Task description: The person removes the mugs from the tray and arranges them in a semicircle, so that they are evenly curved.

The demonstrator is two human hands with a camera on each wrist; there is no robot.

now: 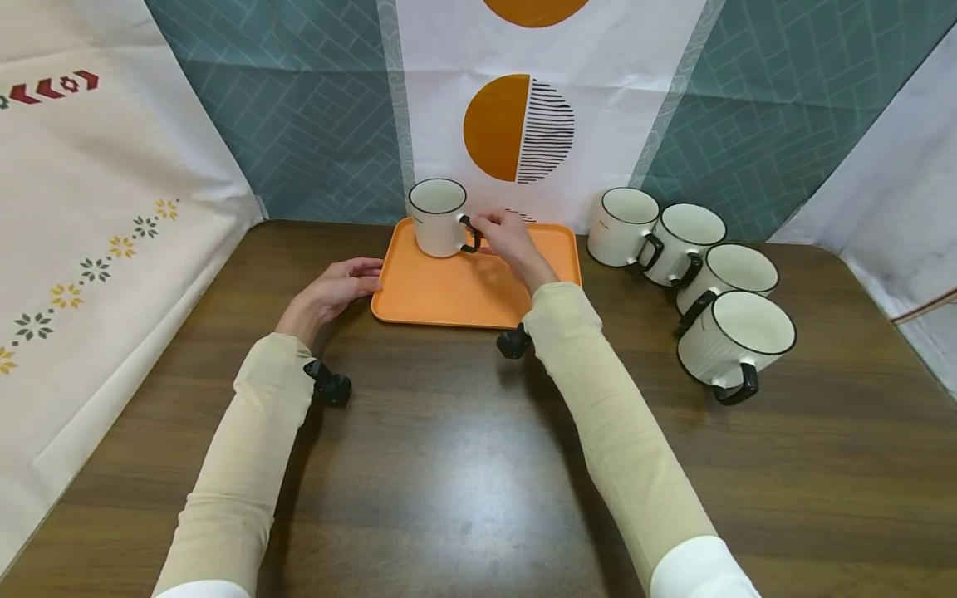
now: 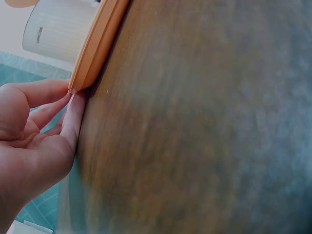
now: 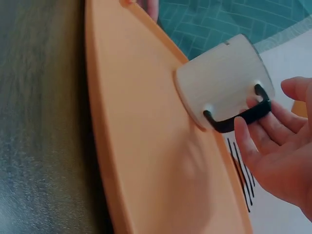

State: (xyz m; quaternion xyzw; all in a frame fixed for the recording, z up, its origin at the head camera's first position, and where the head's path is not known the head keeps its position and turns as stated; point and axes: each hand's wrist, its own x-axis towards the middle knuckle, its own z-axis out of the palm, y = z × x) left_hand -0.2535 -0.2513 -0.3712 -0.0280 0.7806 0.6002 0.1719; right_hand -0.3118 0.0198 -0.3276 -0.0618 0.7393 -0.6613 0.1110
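Note:
A white enamel mug (image 1: 436, 220) with a black rim and black handle stands upright at the back left of an orange tray (image 1: 456, 299). My right hand (image 1: 512, 242) holds the mug's handle. In the right wrist view, the thumb presses one side of the handle (image 3: 243, 117), while fingertips show through its loop. At the tray's left rim, my left hand (image 1: 336, 291) reaches in from the side. Its extended fingers touch the rim, with the thumb low by the tabletop, as the left wrist view shows.
Several matching mugs stand in a slanting row on the wooden table (image 1: 419, 465) right of the tray, including a back mug (image 1: 620, 228) and a front mug (image 1: 728, 340). A patterned cloth (image 1: 321, 116) hangs behind the tray, and pale fabric (image 1: 112, 208) borders the left.

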